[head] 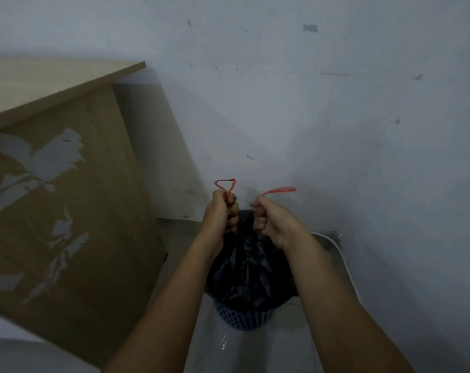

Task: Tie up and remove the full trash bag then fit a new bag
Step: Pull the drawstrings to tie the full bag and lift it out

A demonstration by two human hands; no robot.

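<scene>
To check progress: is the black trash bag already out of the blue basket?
No, the black trash bag still sits in the blue basket, both hands gripping its red drawstrings.

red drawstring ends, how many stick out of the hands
2: a red drawstring loop above the left hand, and a red drawstring strip above the right hand. More may be hidden inside the fists.
</scene>
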